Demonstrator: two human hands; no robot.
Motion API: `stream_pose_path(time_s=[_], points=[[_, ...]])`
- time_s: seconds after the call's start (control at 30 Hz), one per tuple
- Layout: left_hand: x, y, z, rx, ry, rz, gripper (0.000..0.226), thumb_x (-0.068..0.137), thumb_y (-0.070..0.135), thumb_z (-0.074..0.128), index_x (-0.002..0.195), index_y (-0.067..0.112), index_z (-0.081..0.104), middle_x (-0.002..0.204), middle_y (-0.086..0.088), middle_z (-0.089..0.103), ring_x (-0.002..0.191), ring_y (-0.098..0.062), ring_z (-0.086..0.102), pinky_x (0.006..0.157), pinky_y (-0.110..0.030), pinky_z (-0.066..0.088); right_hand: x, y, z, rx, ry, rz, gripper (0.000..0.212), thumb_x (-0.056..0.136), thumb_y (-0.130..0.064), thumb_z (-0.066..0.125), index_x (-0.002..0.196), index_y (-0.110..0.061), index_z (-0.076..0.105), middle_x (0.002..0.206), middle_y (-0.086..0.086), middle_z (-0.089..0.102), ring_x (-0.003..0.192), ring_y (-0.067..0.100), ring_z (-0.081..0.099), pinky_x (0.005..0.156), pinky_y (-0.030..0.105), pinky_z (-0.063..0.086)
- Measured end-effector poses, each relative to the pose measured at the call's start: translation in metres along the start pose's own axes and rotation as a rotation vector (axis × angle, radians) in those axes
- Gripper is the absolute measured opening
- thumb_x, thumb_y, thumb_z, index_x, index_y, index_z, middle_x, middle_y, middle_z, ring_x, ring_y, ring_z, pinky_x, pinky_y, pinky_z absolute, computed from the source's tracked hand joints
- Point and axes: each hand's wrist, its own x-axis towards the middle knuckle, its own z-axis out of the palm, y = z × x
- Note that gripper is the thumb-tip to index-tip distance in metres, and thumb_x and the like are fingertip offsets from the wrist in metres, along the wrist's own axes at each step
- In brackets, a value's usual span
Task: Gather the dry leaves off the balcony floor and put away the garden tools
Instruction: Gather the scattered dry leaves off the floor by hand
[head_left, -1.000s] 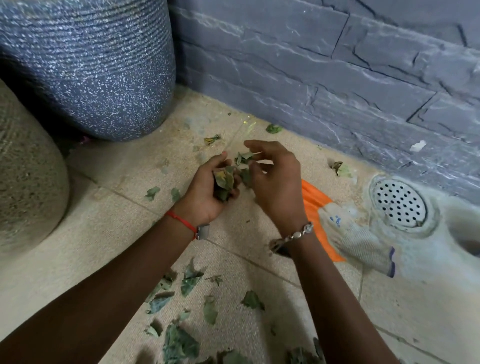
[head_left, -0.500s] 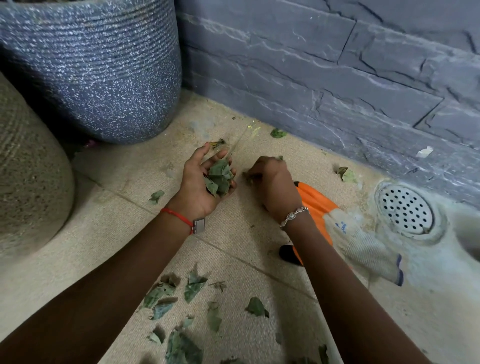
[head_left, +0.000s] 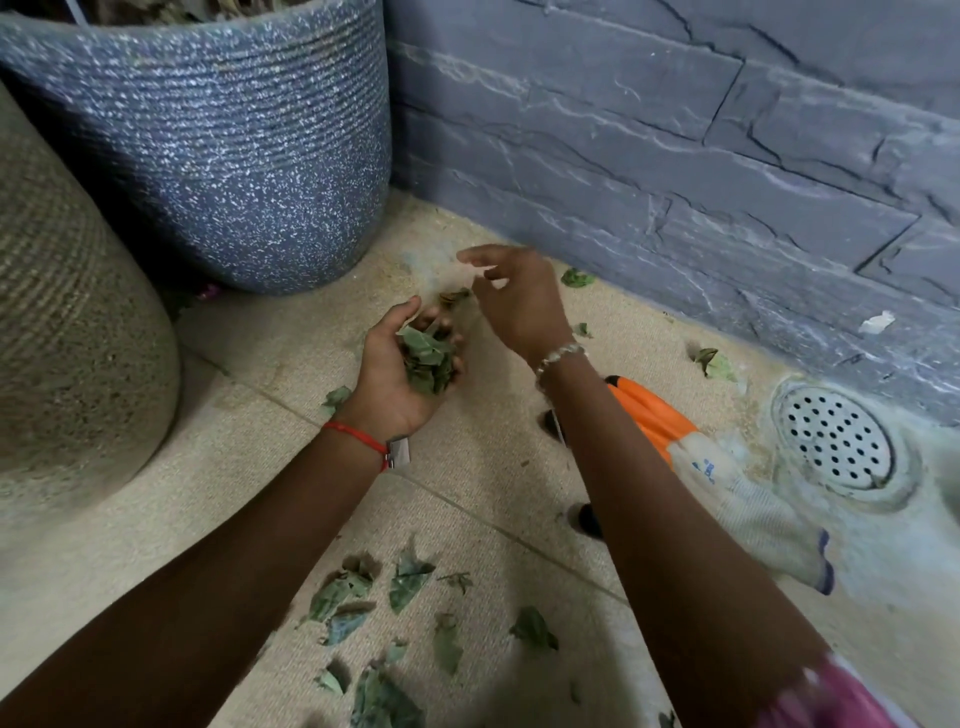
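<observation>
My left hand (head_left: 395, 374) is turned palm up and cups a bunch of dry leaves (head_left: 427, 357), fingers curled round them. Just beyond it, my right hand (head_left: 517, 301) hovers over the floor, blurred, fingers loosely spread and holding nothing; a small brown leaf (head_left: 454, 297) lies by its fingertips. Several more dry leaves (head_left: 363, 597) are scattered on the beige floor between my forearms. Single leaves lie by the wall (head_left: 576, 278) and near the drain (head_left: 712, 362). Orange-handled shears (head_left: 652, 413) lie partly under my right forearm, beside a white garden glove (head_left: 753, 514).
A large speckled blue pot (head_left: 234, 156) stands in the corner, and a beige pot (head_left: 62, 338) at the left. A grey stone wall (head_left: 675, 182) runs along the back. A round perforated drain (head_left: 836, 441) sits in the floor at the right.
My right hand has lifted off the floor, moved forward past my left hand and opened its fingers. My left hand still holds the leaves, now with its fingers more curled.
</observation>
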Motion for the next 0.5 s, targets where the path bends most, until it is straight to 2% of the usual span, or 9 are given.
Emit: stream_pose_path(time_s=[0.07,0.1,0.13,0.2,0.27,0.3,0.37,0.43,0.5], points=[[0.000,0.004,-0.006,0.006,0.021,0.018,0.028,0.091,0.034,0.048,0.068,0.020,0.053,0.071,0.005,0.054,0.054,-0.009,0.055,0.047,-0.012,0.042,0.013,0.016,0.019,-0.316,-0.200,-0.077,0.037,0.089,0.007,0.046,0.122,-0.005,0.059,0.128,0.013,0.054,0.117,0.023,0.050,0.095,0.012,0.037],[-0.001,0.007,-0.007,0.010,0.024,0.021,0.027,0.091,0.034,0.047,0.068,0.020,0.053,0.071,0.005,0.054,0.055,-0.009,0.055,0.047,-0.012,0.042,0.016,0.024,0.028,-0.452,-0.283,-0.145,0.036,0.090,0.005,0.044,0.122,-0.006,0.058,0.126,0.014,0.054,0.116,0.026,0.050,0.098,0.020,0.039],[-0.001,0.008,-0.008,0.011,0.029,0.024,0.028,0.091,0.034,0.047,0.068,0.020,0.053,0.070,0.005,0.055,0.056,-0.009,0.055,0.048,-0.012,0.042,0.018,0.030,0.034,-0.587,-0.339,-0.206,0.033,0.091,0.003,0.043,0.118,-0.005,0.060,0.120,0.014,0.055,0.112,0.027,0.052,0.096,0.028,0.043],[-0.001,0.011,-0.010,0.010,0.044,0.036,0.028,0.091,0.034,0.047,0.069,0.019,0.054,0.070,0.004,0.056,0.057,-0.010,0.056,0.050,-0.014,0.043,0.013,0.034,0.035,-0.693,-0.307,-0.232,0.027,0.091,0.003,0.041,0.108,-0.002,0.062,0.109,0.014,0.057,0.100,0.027,0.055,0.086,0.030,0.047],[-0.001,0.011,-0.010,0.009,0.041,0.039,0.028,0.092,0.035,0.047,0.071,0.018,0.055,0.071,0.003,0.057,0.057,-0.012,0.057,0.053,-0.016,0.043,0.006,0.035,0.028,-0.611,-0.157,-0.175,0.027,0.087,0.009,0.042,0.099,0.000,0.065,0.102,0.015,0.062,0.093,0.028,0.059,0.082,0.033,0.049],[0.000,0.010,-0.009,-0.001,0.035,0.034,0.027,0.092,0.035,0.047,0.073,0.018,0.055,0.072,0.002,0.057,0.059,-0.013,0.057,0.054,-0.017,0.044,0.001,0.033,0.021,-0.496,-0.044,-0.117,0.029,0.085,0.013,0.044,0.095,0.001,0.068,0.099,0.016,0.065,0.091,0.027,0.060,0.082,0.032,0.049],[0.000,0.006,-0.007,-0.022,0.023,0.018,0.028,0.092,0.036,0.046,0.076,0.016,0.056,0.077,0.000,0.059,0.065,-0.015,0.058,0.057,-0.020,0.046,-0.012,0.016,0.007,-0.156,0.153,-0.023,0.028,0.082,0.016,0.049,0.090,0.002,0.072,0.093,0.015,0.069,0.085,0.021,0.062,0.077,0.017,0.049],[-0.001,0.003,-0.003,-0.045,0.002,0.005,0.031,0.092,0.038,0.046,0.081,0.013,0.060,0.081,-0.003,0.064,0.069,-0.017,0.062,0.062,-0.023,0.050,-0.029,-0.007,-0.002,0.032,0.124,-0.060,0.025,0.080,0.016,0.054,0.089,0.002,0.073,0.088,0.009,0.070,0.077,0.011,0.060,0.070,0.006,0.046],[-0.001,-0.003,0.003,-0.054,-0.002,0.000,0.037,0.093,0.040,0.045,0.083,0.009,0.063,0.077,-0.007,0.069,0.067,-0.019,0.067,0.064,-0.027,0.051,-0.044,-0.024,-0.010,0.031,-0.080,-0.094,0.031,0.076,0.017,0.054,0.091,-0.003,0.074,0.089,0.006,0.070,0.078,0.008,0.058,0.067,0.008,0.048]])
